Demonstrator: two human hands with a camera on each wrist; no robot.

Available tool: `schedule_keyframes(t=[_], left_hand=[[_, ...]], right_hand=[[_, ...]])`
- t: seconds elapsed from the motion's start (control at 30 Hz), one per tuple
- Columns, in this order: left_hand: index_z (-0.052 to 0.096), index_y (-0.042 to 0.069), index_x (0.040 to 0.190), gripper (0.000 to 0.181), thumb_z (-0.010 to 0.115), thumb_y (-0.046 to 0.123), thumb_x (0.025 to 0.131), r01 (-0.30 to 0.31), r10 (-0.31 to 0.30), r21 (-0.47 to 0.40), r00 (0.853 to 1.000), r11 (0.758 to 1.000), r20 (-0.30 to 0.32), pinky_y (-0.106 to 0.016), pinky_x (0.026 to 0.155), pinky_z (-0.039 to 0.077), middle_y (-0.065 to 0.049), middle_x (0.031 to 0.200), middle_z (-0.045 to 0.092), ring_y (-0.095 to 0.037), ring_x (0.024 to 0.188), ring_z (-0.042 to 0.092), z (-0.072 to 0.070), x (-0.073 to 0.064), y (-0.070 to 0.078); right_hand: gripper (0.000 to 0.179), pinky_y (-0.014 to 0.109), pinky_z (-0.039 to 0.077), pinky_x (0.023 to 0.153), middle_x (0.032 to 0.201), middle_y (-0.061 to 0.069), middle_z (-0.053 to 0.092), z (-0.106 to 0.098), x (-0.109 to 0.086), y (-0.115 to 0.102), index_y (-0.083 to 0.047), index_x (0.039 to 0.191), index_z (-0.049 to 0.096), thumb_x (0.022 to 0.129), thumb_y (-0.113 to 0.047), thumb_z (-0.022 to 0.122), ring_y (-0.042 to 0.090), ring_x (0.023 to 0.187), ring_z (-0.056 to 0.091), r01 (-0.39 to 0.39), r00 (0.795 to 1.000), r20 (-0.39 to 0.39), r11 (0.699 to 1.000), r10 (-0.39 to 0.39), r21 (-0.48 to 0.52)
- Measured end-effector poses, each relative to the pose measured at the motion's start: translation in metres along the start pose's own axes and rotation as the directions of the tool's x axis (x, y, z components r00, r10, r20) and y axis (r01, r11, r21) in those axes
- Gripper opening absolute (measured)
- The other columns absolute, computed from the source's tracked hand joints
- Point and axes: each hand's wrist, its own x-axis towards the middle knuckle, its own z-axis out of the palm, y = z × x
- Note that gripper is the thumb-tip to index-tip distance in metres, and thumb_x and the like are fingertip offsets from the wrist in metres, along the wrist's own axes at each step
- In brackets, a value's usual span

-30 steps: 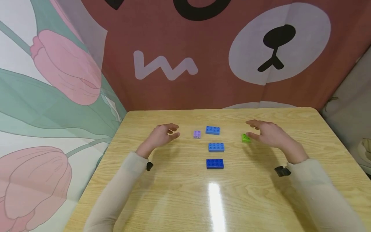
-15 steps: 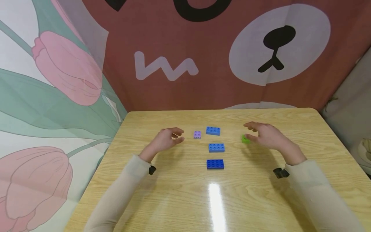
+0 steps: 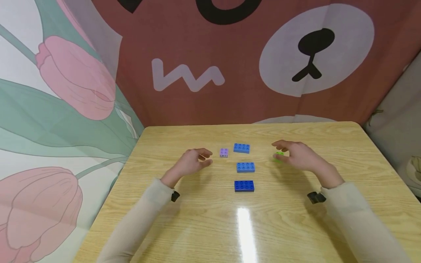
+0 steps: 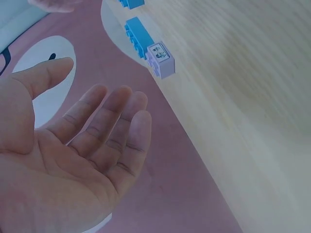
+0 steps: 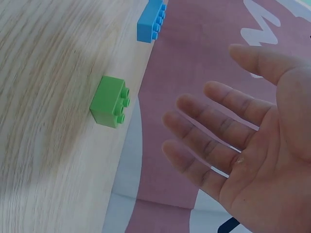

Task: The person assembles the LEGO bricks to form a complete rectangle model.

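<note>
My left hand [image 3: 192, 161] hovers over the table just left of a small purple toy brick [image 3: 224, 152], fingers loosely bent and holding nothing. In the left wrist view that purple brick [image 4: 164, 63] shows a printed picture on one side. My right hand [image 3: 297, 155] is above a small green brick [image 3: 280, 154], partly covering it in the head view. The right wrist view shows the green brick [image 5: 108, 102] standing apart from the relaxed, bare fingers. Between the hands lie two lighter blue bricks, one at the back [image 3: 241, 148] and one nearer [image 3: 245, 167], and a dark blue brick [image 3: 244, 186].
The bricks lie on a light wooden table [image 3: 204, 226] with a bright reflection near its front. Behind its back edge hangs a brown cloth [image 3: 197, 106] with a bear's face. A curtain with printed tulips [image 3: 75, 76] hangs at the left.
My left hand has moved right, closer to the purple brick. My right hand has drifted left and slightly nearer me, now covering more of the green brick. The bricks have stayed in place.
</note>
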Motion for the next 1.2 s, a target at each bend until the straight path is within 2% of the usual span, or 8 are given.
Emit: schedule_keyframes(t=[0.47, 0.67, 0.87, 1.07, 1.2], left_hand=[[0.063, 0.009, 0.132, 0.040, 0.065, 0.030, 0.098, -0.021, 0.022, -0.019, 0.999, 1.000, 0.045, -0.044, 0.098, 0.052, -0.010, 0.129, 0.067, -0.027, 0.113, 0.066, 0.017, -0.003, 0.007], [0.063, 0.009, 0.131, 0.039, 0.065, 0.029, 0.098, -0.045, 0.047, -0.041, 0.997, 0.998, 0.065, -0.041, 0.096, 0.053, -0.008, 0.128, 0.068, -0.025, 0.111, 0.066, 0.027, -0.001, 0.006], [0.064, 0.008, 0.131, 0.038, 0.065, 0.028, 0.098, -0.079, 0.083, -0.045, 0.993, 0.996, 0.089, -0.038, 0.095, 0.054, -0.009, 0.128, 0.068, -0.024, 0.110, 0.067, 0.034, -0.003, 0.008], [0.064, 0.005, 0.128, 0.037, 0.067, 0.024, 0.097, -0.134, 0.139, -0.055, 0.987, 0.989, 0.085, -0.038, 0.093, 0.055, -0.011, 0.126, 0.069, -0.024, 0.109, 0.068, 0.040, -0.002, 0.012], [0.064, 0.006, 0.128, 0.037, 0.067, 0.024, 0.097, -0.146, 0.150, -0.053, 0.985, 0.988, 0.081, -0.035, 0.092, 0.056, -0.009, 0.125, 0.069, -0.022, 0.107, 0.068, 0.044, -0.001, 0.014]], right_hand=[[0.046, 0.056, 0.051, 0.094, 0.127, 0.021, 0.066, 0.009, 0.004, -0.009, -0.004, 0.139, 0.055, 0.099, -0.027, 0.063, 0.039, 0.113, 0.065, 0.015, 1.000, 0.011, 1.000, -0.015, 0.010], [0.044, 0.057, 0.051, 0.095, 0.126, 0.021, 0.067, 0.012, 0.006, -0.013, -0.004, 0.137, 0.056, 0.099, -0.025, 0.062, 0.038, 0.113, 0.065, 0.029, 1.000, 0.012, 0.999, -0.029, 0.018], [0.043, 0.055, 0.052, 0.094, 0.125, 0.020, 0.067, 0.019, 0.010, -0.014, -0.004, 0.136, 0.058, 0.098, -0.024, 0.064, 0.036, 0.111, 0.065, 0.048, 0.999, 0.017, 0.998, -0.048, 0.034], [0.043, 0.052, 0.053, 0.092, 0.124, 0.018, 0.068, 0.026, 0.013, -0.013, -0.003, 0.135, 0.059, 0.098, -0.025, 0.064, 0.034, 0.108, 0.066, 0.069, 0.998, 0.014, 0.997, -0.069, 0.038], [0.043, 0.051, 0.053, 0.091, 0.124, 0.018, 0.068, 0.030, 0.015, -0.013, -0.002, 0.134, 0.059, 0.098, -0.024, 0.064, 0.033, 0.107, 0.066, 0.078, 0.997, 0.020, 0.996, -0.080, 0.052]])
